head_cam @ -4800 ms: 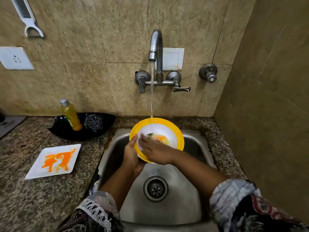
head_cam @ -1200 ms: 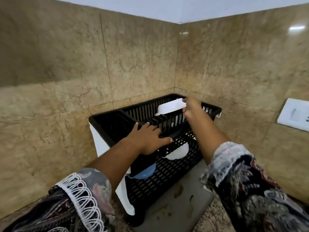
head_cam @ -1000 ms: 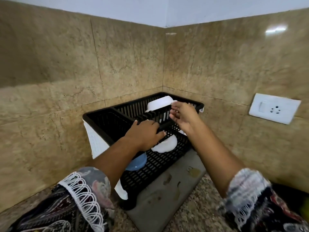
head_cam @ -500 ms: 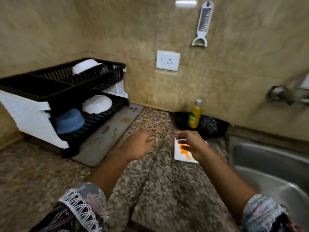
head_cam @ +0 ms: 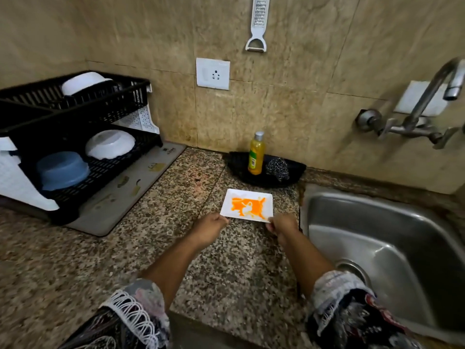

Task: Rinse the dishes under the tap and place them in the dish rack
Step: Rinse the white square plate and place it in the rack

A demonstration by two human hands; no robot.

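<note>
left hand [head_cam: 210, 229]: forearm extended forward, fingers curled, plate corner pinched at fingertips | right hand [head_cam: 283, 226]: forearm extended, fingers curled, opposite near corner pinched

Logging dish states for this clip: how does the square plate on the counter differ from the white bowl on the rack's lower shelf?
The square plate is smeared orange; the white bowl looks clean. The plate lies flat and face up on the counter; the bowl sits tipped over in the rack. The left hand and right hand hold the plate's near corners; nothing touches the bowl. Both are white.
</note>
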